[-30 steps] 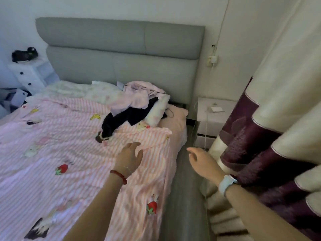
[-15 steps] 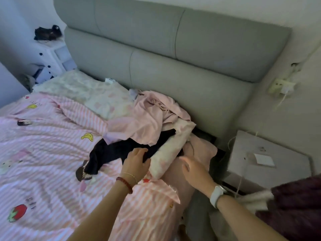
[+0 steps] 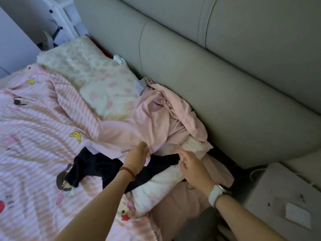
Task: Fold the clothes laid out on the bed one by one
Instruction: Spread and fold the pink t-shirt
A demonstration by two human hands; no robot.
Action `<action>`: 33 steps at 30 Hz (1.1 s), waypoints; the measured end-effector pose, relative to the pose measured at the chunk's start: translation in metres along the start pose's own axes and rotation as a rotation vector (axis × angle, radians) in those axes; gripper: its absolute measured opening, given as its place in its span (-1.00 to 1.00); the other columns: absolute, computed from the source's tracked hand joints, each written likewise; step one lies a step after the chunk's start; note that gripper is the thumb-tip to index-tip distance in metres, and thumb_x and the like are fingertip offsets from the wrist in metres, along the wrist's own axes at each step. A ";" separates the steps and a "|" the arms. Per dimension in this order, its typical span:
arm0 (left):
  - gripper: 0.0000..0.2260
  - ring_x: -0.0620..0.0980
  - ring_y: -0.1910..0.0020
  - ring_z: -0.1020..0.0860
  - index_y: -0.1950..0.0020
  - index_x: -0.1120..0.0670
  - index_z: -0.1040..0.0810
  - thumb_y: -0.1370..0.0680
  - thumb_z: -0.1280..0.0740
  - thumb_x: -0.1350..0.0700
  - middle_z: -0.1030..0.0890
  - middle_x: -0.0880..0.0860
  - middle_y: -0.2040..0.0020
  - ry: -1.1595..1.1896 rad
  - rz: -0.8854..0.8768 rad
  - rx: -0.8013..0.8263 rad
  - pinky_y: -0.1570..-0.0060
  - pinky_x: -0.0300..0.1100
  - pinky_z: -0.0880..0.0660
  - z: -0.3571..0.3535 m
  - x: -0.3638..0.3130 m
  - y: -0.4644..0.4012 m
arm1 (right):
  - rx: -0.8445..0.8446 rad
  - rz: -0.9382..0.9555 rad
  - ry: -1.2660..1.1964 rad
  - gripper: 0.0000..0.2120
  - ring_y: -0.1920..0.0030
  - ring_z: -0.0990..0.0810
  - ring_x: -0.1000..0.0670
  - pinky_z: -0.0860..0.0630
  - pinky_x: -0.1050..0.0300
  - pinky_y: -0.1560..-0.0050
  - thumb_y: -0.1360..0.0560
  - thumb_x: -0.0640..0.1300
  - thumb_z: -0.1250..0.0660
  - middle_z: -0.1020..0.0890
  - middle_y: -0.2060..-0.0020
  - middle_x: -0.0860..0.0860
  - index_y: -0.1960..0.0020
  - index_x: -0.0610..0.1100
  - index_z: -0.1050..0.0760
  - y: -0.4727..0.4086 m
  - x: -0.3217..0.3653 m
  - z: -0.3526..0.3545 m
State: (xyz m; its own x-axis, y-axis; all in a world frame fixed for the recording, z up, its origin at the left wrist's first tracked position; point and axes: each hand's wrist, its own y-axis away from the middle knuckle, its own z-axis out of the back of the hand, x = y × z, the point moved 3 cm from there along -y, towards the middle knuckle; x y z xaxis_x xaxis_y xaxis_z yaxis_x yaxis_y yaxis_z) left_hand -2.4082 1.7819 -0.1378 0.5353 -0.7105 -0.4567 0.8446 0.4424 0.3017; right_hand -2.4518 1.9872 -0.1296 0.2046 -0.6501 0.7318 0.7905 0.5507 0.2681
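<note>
A person leans over a bed, seen from a camera on their head. A second ago both hands hovered above the striped duvet (image 3: 34, 129), well short of the clothes; half a second ago they had come near the pile; now they are on it. The left hand (image 3: 137, 155) pinches the near edge of a crumpled pink garment (image 3: 156, 119), fingers curled into the fabric. The right hand (image 3: 191, 164), just beside it, has its fingers bent towards a pale patterned pillow (image 3: 166, 180); whether it grips any cloth cannot be told. Under and between both hands lies a dark garment (image 3: 97, 164), which runs out past the left hand across the duvet. The pink garment heaps up beyond the fingertips, against a grey padded headboard (image 3: 225, 84). Past the right wrist stands a bedside table (image 3: 278, 192). Further beyond the left hand lies a second pale pillow (image 3: 97, 80).

The reach appears finished and the first pick begun. Nothing looks folded yet; the pink garment probably comes first, lifted off the dark one
</note>
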 end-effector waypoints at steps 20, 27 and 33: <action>-0.81 0.06 0.16 -0.49 0.16 0.11 -0.43 -0.62 -0.13 0.21 -0.51 0.11 0.21 1.233 -0.090 -0.578 0.08 0.01 -0.45 0.208 -0.058 0.067 | -0.139 0.365 0.195 -0.42 -0.32 -0.39 -0.06 -0.38 -0.01 -0.28 -0.49 -0.03 -0.35 -0.42 -0.32 -0.07 -0.43 -0.17 -0.26 -0.026 0.095 0.020; -0.81 -0.06 0.23 -0.49 0.20 0.08 -0.44 -0.61 -0.17 0.20 -0.52 0.00 0.30 1.330 -0.255 -0.592 0.12 -0.16 -0.45 0.271 -0.076 0.097 | -0.454 0.268 0.026 -0.87 0.10 -0.55 -0.09 -0.48 -0.02 0.07 -0.58 -0.12 -0.20 -0.59 0.11 -0.05 0.01 -0.15 -0.48 -0.005 0.151 0.076; -0.91 -0.09 0.22 -0.44 0.10 0.06 -0.37 -0.60 -0.17 0.14 -0.46 -0.06 0.25 0.924 -0.449 -0.742 0.19 -0.26 -0.31 0.352 -0.063 0.152 | -0.832 0.381 -0.136 -0.93 0.24 -0.43 -0.07 -0.27 0.09 0.24 -0.60 -0.22 -0.11 -0.46 0.25 -0.02 0.02 -0.18 -0.36 0.081 0.253 0.150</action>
State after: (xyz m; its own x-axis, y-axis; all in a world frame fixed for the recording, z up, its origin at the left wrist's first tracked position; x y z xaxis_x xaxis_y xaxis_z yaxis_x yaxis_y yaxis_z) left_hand -2.3178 1.7010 0.2312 -0.2428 -0.3635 -0.8994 0.5972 0.6746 -0.4339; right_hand -2.4225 1.9459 0.1711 0.5078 -0.4061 0.7598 0.8547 0.1270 -0.5034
